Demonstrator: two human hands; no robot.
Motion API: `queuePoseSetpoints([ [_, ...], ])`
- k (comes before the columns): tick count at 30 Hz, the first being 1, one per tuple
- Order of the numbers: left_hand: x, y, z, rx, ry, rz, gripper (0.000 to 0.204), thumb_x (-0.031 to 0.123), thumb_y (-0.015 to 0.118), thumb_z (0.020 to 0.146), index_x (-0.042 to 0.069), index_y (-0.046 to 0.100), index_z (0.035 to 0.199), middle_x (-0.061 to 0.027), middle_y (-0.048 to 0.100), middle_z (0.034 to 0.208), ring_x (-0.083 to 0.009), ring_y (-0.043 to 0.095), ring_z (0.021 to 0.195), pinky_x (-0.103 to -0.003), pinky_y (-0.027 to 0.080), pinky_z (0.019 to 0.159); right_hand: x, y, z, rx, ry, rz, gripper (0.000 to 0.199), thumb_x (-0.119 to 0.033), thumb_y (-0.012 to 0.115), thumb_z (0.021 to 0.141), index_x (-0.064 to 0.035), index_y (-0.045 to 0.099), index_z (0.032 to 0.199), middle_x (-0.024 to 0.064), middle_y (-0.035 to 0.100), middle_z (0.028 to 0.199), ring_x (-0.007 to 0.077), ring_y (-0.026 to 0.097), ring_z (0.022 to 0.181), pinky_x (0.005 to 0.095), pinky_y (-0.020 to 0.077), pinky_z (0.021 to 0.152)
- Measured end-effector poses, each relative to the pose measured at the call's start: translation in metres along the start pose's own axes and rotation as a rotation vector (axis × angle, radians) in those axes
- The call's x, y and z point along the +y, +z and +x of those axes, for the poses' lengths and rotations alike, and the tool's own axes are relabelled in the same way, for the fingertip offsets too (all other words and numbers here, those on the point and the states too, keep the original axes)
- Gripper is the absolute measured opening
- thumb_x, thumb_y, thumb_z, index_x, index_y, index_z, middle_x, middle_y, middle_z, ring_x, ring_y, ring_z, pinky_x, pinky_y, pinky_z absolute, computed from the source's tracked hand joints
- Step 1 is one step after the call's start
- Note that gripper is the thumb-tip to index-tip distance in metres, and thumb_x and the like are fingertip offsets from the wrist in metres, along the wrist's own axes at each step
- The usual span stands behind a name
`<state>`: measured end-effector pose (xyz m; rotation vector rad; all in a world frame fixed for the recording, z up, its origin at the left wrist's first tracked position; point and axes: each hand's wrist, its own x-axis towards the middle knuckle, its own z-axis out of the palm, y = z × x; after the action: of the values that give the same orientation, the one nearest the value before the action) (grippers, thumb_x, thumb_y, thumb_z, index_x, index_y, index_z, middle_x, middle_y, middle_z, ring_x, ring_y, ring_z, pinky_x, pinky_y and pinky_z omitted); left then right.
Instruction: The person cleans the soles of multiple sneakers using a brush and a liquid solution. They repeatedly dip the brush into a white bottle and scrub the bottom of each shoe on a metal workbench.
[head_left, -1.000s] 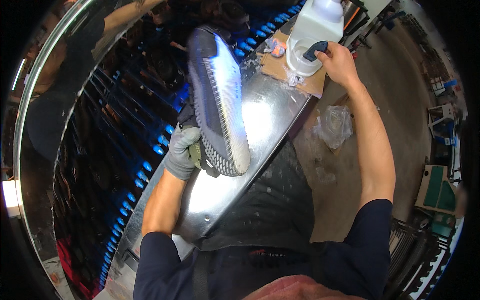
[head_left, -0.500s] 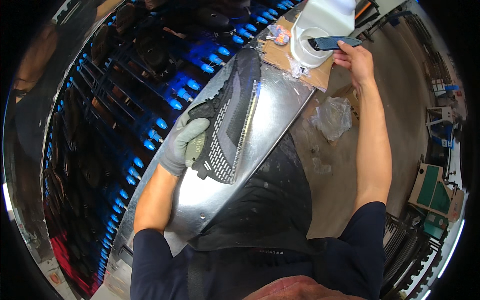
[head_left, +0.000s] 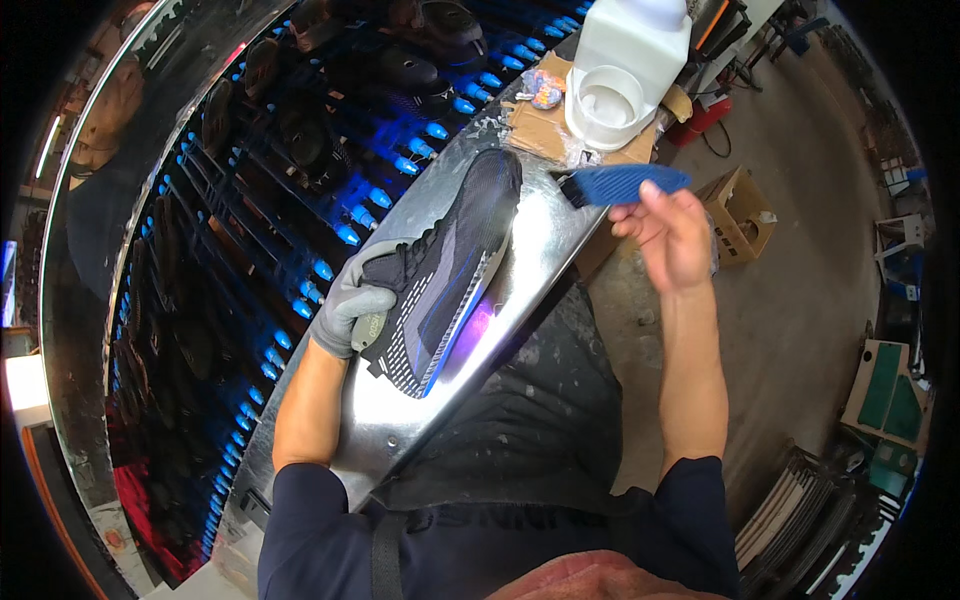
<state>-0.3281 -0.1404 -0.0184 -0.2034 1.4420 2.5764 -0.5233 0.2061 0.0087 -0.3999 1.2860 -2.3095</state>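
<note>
My left hand (head_left: 355, 301), in a grey glove, is closed around the heel end of a dark grey and black shoe upper (head_left: 445, 275). A pale green shoe last (head_left: 370, 330) shows inside it at the heel. The upper's toe points away from me, above the metal ledge. My bare right hand (head_left: 668, 232) pinches a blue-handled brush (head_left: 628, 185), its dark bristles facing left toward the shoe upper but apart from it. Just beyond the brush stands a white plastic container (head_left: 625, 75) with a round, open cup (head_left: 607, 105) at its front.
The shiny metal ledge (head_left: 385, 405) runs diagonally before me. Left of it is a rack of blue-tipped rods (head_left: 362, 215) with dark shoe parts. Cardboard (head_left: 535, 128) lies under the container, with a small colourful wrapped bundle (head_left: 543, 90) beside it. A cardboard box (head_left: 742, 215) sits on the floor.
My right hand has drawn the brush out of the white cup and brought it nearer and leftward, toward the shoe upper. My left hand keeps its hold; the upper is tilted slightly differently.
</note>
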Motion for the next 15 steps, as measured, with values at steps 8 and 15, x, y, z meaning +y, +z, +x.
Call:
queuePoseSetpoints([
  [8,0.000,0.008,0.003,0.041,-0.011,-0.061,0.084,0.014,0.083,0.061,-0.013,0.056,0.135,-0.0247,0.070,0.125,-0.0315,0.073,0.110,-0.043,0.055,0.106,0.007,0.041,-0.031,-0.045,-0.192,-0.276,0.023,-0.010,0.064,0.099,0.0086,0.068,0.112,0.0165,0.073,0.101,0.0208,0.071,0.086,0.0318,0.0601,0.073],
  [15,-0.003,0.004,0.006,0.020,-0.029,-0.100,0.085,0.010,0.085,0.059,-0.014,0.055,0.135,-0.0269,0.067,0.129,-0.0332,0.072,0.113,-0.044,0.056,0.106,-0.018,0.042,-0.005,-0.053,-0.215,-0.384,0.016,-0.006,0.070,0.097,0.0069,0.070,0.106,0.0121,0.073,0.099,0.0164,0.069,0.083,0.0289,0.0575,0.076],
])
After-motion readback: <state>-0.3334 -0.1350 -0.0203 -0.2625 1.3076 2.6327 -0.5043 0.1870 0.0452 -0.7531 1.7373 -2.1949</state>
